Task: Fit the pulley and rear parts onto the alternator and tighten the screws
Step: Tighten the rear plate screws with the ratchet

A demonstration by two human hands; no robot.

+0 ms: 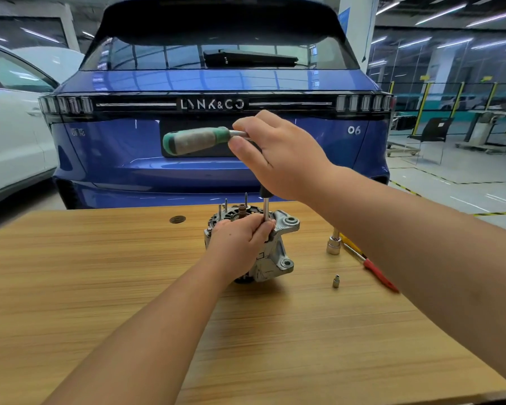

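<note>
The grey metal alternator [278, 258] stands on end on the wooden table [100, 273], its rear face up with several studs sticking out. My right hand [278, 159] grips a ratchet wrench with a green handle [196, 140] that points left, held high above the alternator. A steel extension bar [266, 207] runs straight down from it to the alternator's top edge. My left hand [241, 238] rests on the alternator and pinches the lower end of that bar. The fastener under the bar is hidden by my fingers.
A large socket [333, 244], a small socket [336, 281] and a red-handled tool [380, 274] lie on the table to the right. A round grommet [177, 219] sits at the back left. A blue car [216, 118] stands just beyond the table's far edge.
</note>
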